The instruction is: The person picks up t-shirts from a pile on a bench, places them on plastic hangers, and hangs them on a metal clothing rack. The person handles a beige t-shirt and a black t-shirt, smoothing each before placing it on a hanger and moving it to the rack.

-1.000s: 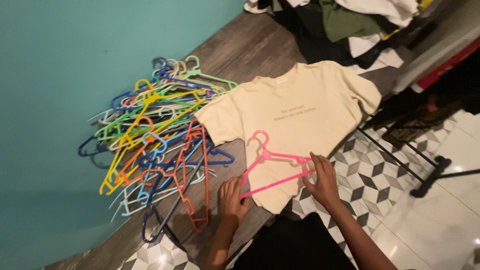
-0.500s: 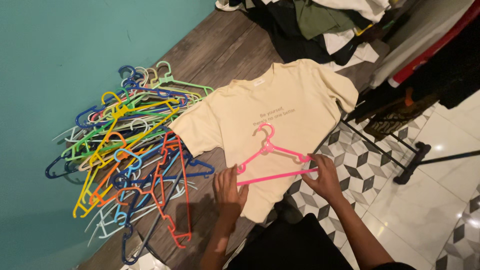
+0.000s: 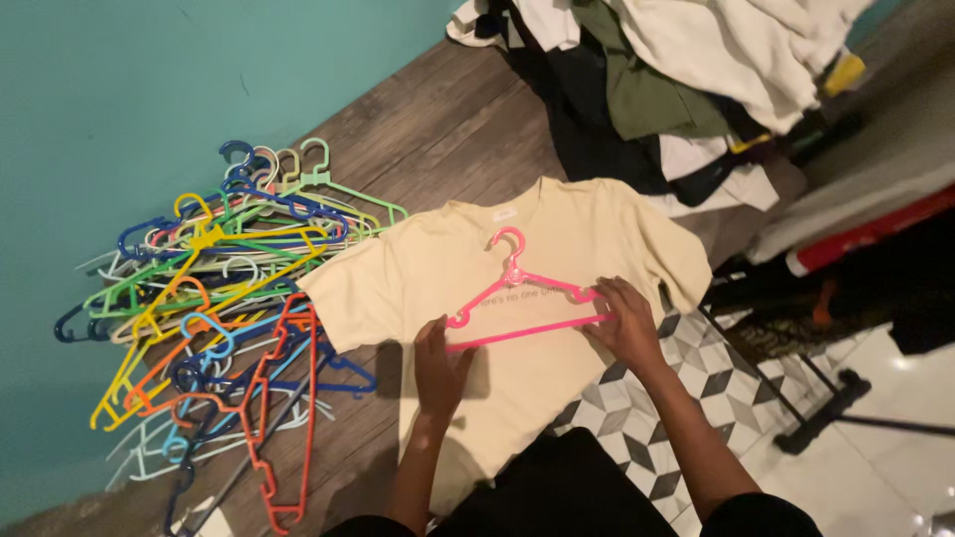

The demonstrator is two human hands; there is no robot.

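A pink plastic hanger lies on a cream T-shirt, its ends pinched between the left hand and right hand, each grip clamped on it.

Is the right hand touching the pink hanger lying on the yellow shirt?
Touching. In the head view the right hand has its fingers on the end of the pink hanger, which lies flat on the yellow shirt.
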